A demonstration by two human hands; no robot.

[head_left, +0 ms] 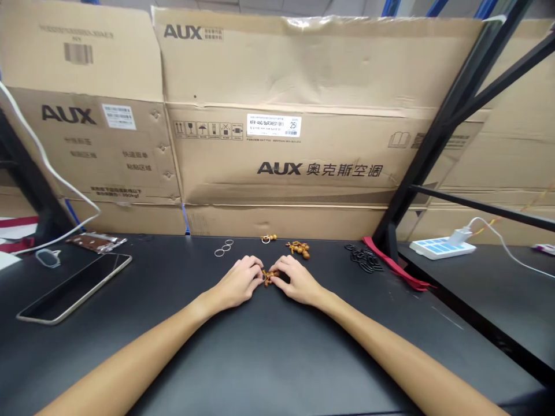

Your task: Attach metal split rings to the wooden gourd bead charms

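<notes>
In the middle of the table, my left hand and my right hand face each other, fingertips closed. Between them is a small brown gourd charm with an orange-brown cord, pinched from both sides. The fingers cover part of it, so I cannot make out whether a ring is on it. Beyond my left hand lie several metal key rings. A gourd charm with a ring lies straight ahead, near the cardboard. Several loose gourd charms form a small pile beyond my right hand.
Black clips lie in a heap to the right, beside a red strap. A phone and a plastic packet lie left. Cardboard walls off the back. A power strip sits beyond the black frame.
</notes>
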